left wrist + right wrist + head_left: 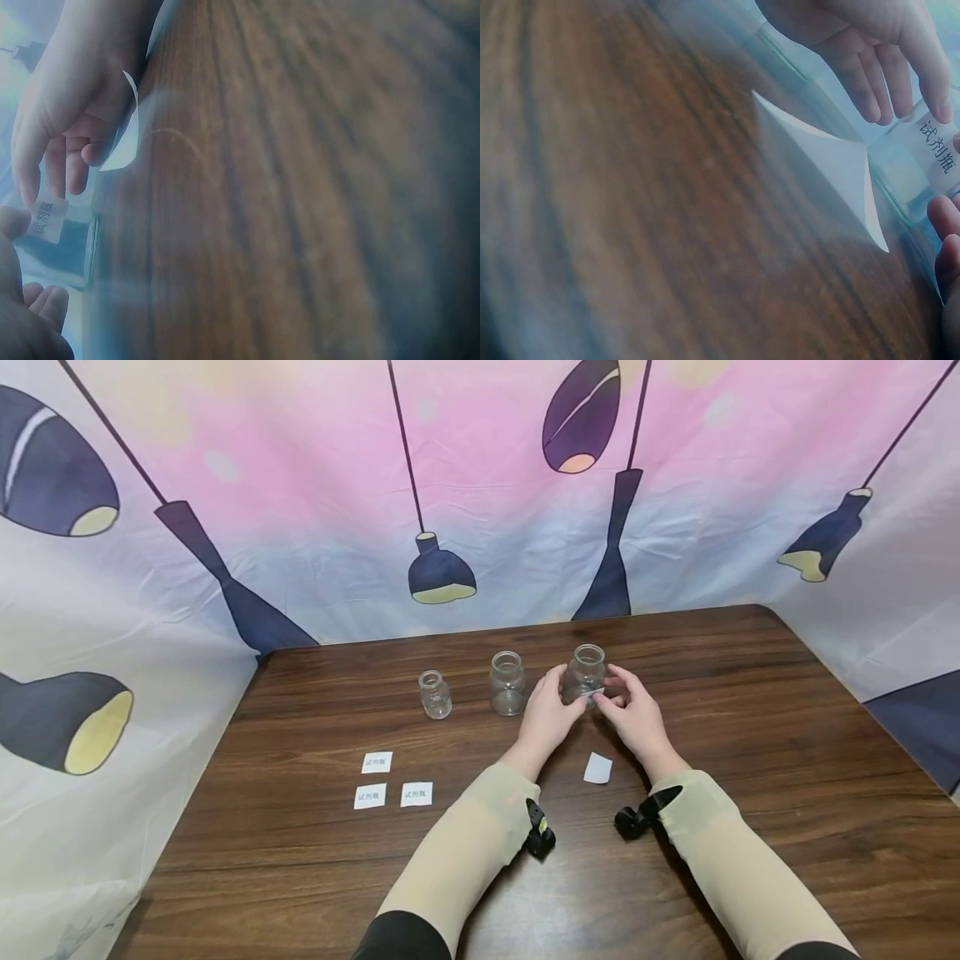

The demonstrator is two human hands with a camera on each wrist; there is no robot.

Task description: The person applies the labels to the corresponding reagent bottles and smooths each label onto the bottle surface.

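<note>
A clear glass jar (587,668) stands upright on the table between both hands. My left hand (550,718) is on its left side, its thumb at a small printed white label (935,154) on the jar's front. On the right side, my right hand (633,714) holds the jar, and its thumb also touches the label. The right wrist view shows printed characters on the label. Below the jar lies a curled white piece of paper (597,768). Fingertips behind the glass are partly hidden.
Left of the held jar stand a similar glass jar (507,685) and a smaller glass bottle (435,696). Three printed white labels (371,796) lie on the wooden table (300,877) at left. A patterned cloth (337,585) hangs behind the table.
</note>
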